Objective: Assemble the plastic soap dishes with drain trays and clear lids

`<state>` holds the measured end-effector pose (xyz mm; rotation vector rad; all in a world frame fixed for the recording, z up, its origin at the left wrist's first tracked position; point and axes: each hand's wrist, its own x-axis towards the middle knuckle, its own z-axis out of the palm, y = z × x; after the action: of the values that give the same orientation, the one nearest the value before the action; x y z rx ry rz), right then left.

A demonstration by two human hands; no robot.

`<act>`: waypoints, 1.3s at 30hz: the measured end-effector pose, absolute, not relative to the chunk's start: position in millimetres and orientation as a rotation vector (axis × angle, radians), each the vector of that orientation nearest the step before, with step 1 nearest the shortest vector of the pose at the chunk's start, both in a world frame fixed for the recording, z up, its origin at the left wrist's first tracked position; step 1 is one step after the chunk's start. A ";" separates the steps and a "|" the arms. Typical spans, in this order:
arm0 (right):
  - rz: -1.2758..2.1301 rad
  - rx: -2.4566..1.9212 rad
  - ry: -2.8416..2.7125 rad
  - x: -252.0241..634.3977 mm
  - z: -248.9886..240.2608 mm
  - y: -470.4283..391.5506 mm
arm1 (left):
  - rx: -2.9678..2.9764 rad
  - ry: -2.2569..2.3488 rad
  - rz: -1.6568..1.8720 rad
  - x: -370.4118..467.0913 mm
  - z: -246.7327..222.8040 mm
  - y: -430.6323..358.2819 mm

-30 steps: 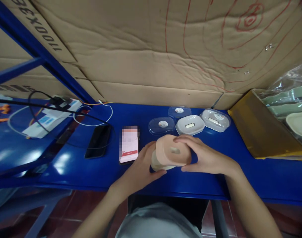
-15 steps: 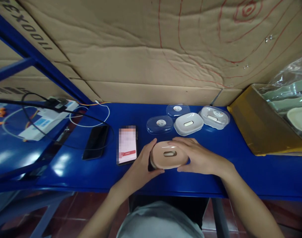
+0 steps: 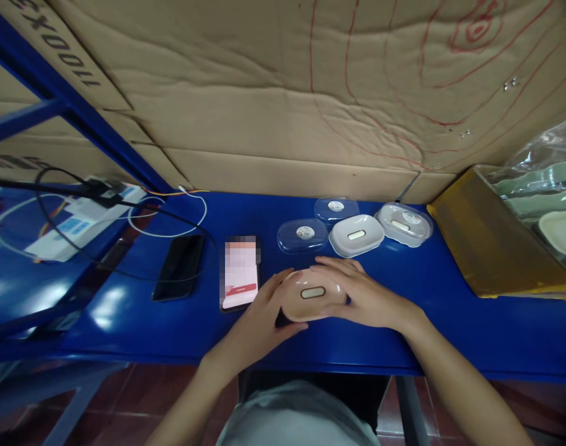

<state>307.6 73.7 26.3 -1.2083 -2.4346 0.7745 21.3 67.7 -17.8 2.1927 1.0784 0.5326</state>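
Observation:
A glossy beige oval dish [image 3: 305, 308] is held above the blue table's front part, with a pale oblong piece [image 3: 313, 292] showing in its middle slot. My left hand [image 3: 271, 303] grips the dish's left end, thumb at the lower edge. Around the right end my right hand [image 3: 357, 291] is wrapped, fingers over the far rim. Just beyond sits a white oval dish [image 3: 343, 243] with a similar pale piece. A clear-lidded white dish [image 3: 406, 224] stands to its right. Two clear lids [image 3: 302, 236] with round stickers lie to its left and behind.
Left of my hands lie a lit phone [image 3: 240, 272] and a dark phone [image 3: 178, 267]. Cables and a white power strip [image 3: 85, 226] are farther left. A taped cardboard box [image 3: 473, 235] holding green and cream dishes stands at the right. Cardboard [image 3: 245, 124] lines the back.
The beige dish has shifted slightly left and tilted, and the pale piece now fills its slot. My right hand has moved left with it. The camera view has shifted a little.

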 end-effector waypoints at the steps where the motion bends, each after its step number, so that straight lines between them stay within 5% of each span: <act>1: 0.736 -1.229 -2.403 306.9 25.2 75.8 | 2.192 1.086 0.532 20.8 -17.1 66.4; 20: 0.192 -1.513 -2.502 281.0 8.2 100.6 | 2.195 1.142 0.359 -7.2 -2.7 20.9; 33: 0.289 -1.378 -2.419 295.7 8.3 95.5 | 2.125 1.208 0.445 -15.4 -15.5 18.1; 39: 0.642 -1.251 -2.191 310.7 30.5 87.2 | 2.066 1.281 0.580 -3.7 -15.4 19.2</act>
<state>310.7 87.2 30.5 -1.2510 -2.1910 0.6423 -3.7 19.2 -15.4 2.0659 1.2813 0.5797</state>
